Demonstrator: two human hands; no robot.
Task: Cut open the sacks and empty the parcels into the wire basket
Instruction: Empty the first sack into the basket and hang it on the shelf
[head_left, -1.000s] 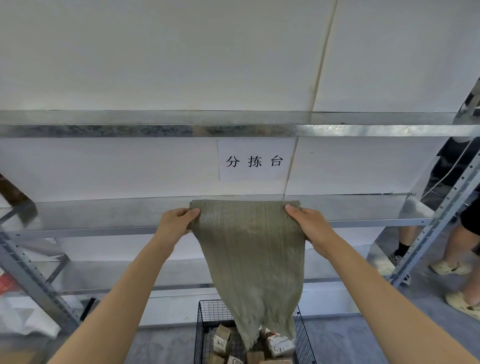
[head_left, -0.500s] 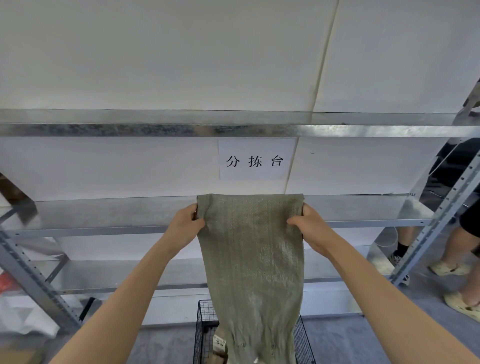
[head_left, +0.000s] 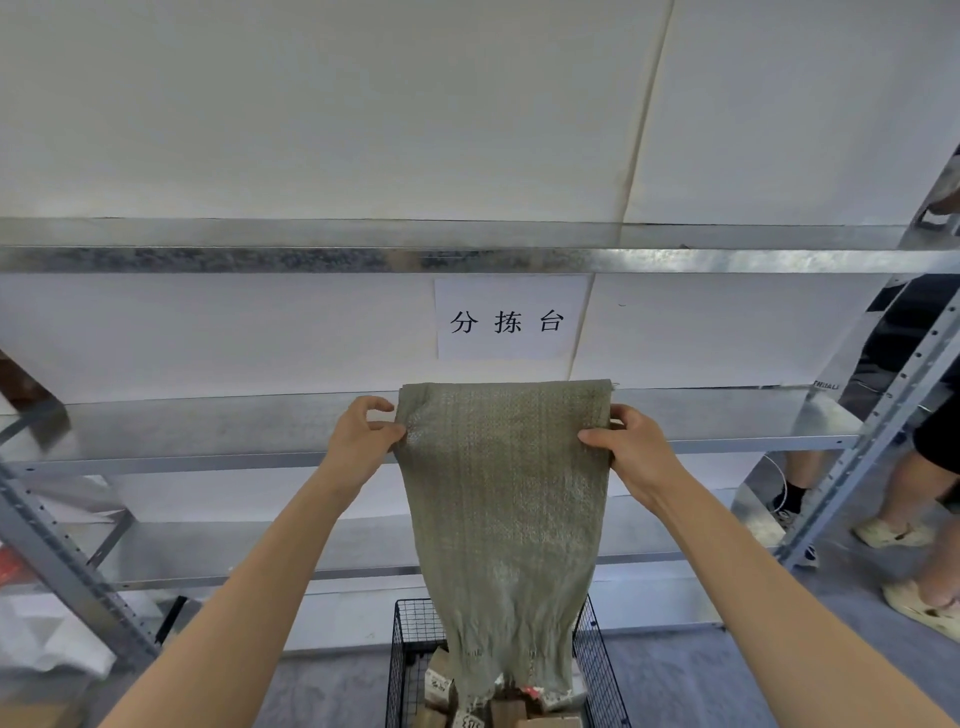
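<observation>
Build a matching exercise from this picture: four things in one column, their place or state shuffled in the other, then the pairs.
Things:
1. sack
2. wire basket
3. paper sign
4. parcels

Place or state:
A. lying inside the wire basket
B. gripped near its top corners by the left hand and the right hand
C. flat on the wall, above the sack
D. standing under the hanging sack

Pairs: 1-B, 2-D, 3-C, 4-A

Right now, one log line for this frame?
grey-green woven sack hangs limp over black wire basket | left hand, right hand grip its upper edges | cardboard parcels in basket
</observation>
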